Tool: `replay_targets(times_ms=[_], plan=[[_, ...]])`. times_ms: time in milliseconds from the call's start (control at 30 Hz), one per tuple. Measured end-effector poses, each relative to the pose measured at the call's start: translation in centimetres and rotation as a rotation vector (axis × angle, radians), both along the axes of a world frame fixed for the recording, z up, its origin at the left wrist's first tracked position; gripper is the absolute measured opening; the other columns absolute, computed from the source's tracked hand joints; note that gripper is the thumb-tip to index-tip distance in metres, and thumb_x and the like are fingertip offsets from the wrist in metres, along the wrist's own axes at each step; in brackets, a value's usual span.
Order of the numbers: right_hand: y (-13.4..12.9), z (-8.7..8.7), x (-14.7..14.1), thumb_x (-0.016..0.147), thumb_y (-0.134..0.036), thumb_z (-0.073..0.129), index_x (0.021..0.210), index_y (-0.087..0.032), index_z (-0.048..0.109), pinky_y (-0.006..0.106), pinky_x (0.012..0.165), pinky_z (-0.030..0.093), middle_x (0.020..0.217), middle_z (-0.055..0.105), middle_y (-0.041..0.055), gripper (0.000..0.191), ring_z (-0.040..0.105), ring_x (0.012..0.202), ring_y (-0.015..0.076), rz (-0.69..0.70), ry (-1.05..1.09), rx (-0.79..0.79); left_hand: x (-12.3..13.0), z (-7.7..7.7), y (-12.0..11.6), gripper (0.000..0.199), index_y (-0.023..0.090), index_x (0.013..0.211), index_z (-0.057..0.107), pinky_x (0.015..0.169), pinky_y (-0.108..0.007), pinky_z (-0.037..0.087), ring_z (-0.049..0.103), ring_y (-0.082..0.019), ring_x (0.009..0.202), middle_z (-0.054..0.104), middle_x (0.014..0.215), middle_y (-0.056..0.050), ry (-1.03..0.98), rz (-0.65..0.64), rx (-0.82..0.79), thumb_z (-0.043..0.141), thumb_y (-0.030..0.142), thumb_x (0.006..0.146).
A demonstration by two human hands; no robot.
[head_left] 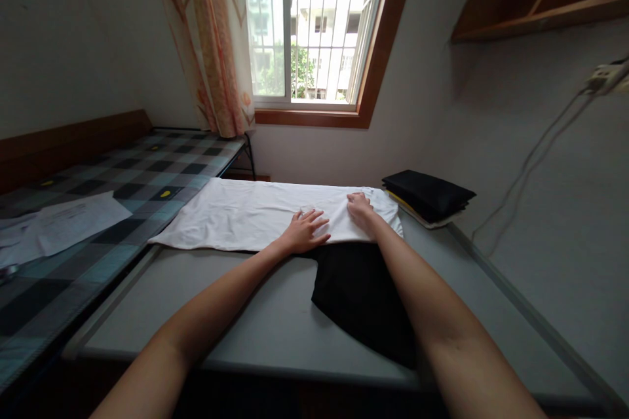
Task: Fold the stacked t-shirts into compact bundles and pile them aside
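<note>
A white T-shirt (246, 213) lies folded lengthwise across the far half of the grey table. Its black sleeve (358, 294) spreads out from under the white cloth towards the near edge. My left hand (305, 232) rests flat on the white fabric near its lower fold, fingers spread. Further right, my right hand (362, 209) has its fingers curled down onto the cloth close to the shirt's right end, pinching it. Part of the black sleeve is hidden behind my right forearm.
A stack of folded clothes (427, 196), black on top, sits at the table's back right corner by the wall. On the left stands a bed with a checked mattress (191, 167) and papers (78, 222). A cable (535, 150) hangs down the right wall beneath a wooden shelf (540, 19).
</note>
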State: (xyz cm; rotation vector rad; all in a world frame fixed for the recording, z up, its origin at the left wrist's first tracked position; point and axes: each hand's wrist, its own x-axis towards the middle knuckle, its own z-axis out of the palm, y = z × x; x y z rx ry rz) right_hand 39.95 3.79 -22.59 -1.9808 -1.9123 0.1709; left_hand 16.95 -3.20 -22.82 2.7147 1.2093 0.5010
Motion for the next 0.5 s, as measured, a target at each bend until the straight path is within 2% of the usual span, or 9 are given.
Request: replay_targets(times_ms=[100,233,300,400,500], plan=[[-0.2,-0.2,0.1,0.089,-0.024,0.037,0.126,-0.024,0.061,0.043,0.099,0.042,0.139,0.046,0.0112,0.044,0.051,0.117,0.0311,-0.06,-0.003,-0.004,0.0,0.1,-0.1,0.05,0.032,0.135,0.055,0.117,-0.05,0.018,0.031,-0.026,0.144,0.043,0.152,-0.005,0.006,0.001,-0.012,0.045,0.056,0.093],[-0.8,0.8,0.3,0.091,-0.042,0.043,0.146,-0.023,0.042,0.049,0.103,0.038,0.151,0.033,0.012,0.058,0.041,0.128,0.0362,-0.026,-0.048,-0.02,-0.1,-0.1,0.1,0.051,0.032,0.136,0.055,0.117,-0.051,0.018,0.032,-0.027,0.143,0.044,0.151,-0.005,0.028,0.015,-0.016,0.041,0.057,0.094],[-1.8,1.4,-0.2,0.092,-0.048,0.043,0.15,-0.023,0.035,0.051,0.104,0.037,0.153,0.031,0.013,0.064,0.037,0.133,0.0376,-0.006,-0.079,-0.008,-0.1,-0.3,0.2,0.054,0.032,0.138,0.053,0.117,-0.052,0.018,0.033,-0.028,0.143,0.043,0.152,-0.006,0.034,0.019,-0.003,0.04,0.059,0.093],[-4.4,1.5,-1.9,0.095,-0.05,0.036,0.148,-0.023,0.041,0.05,0.106,0.035,0.155,0.031,0.0131,0.059,0.035,0.136,0.0357,0.118,-0.131,-0.003,0.0,-0.5,0.2,0.058,0.032,0.141,0.049,0.117,-0.056,0.017,0.031,-0.03,0.143,0.04,0.154,-0.007,0.052,0.039,0.014,0.039,0.062,0.092],[-7.5,0.6,-3.7,0.098,-0.053,0.029,0.149,-0.023,0.041,0.046,0.111,0.031,0.159,0.027,0.0111,0.061,0.029,0.142,0.0316,0.305,-0.191,-0.014,0.1,-0.6,0.0,0.061,0.031,0.143,0.046,0.116,-0.059,0.015,0.029,-0.032,0.144,0.037,0.155,-0.008,0.078,0.082,0.015,0.04,0.062,0.092]])
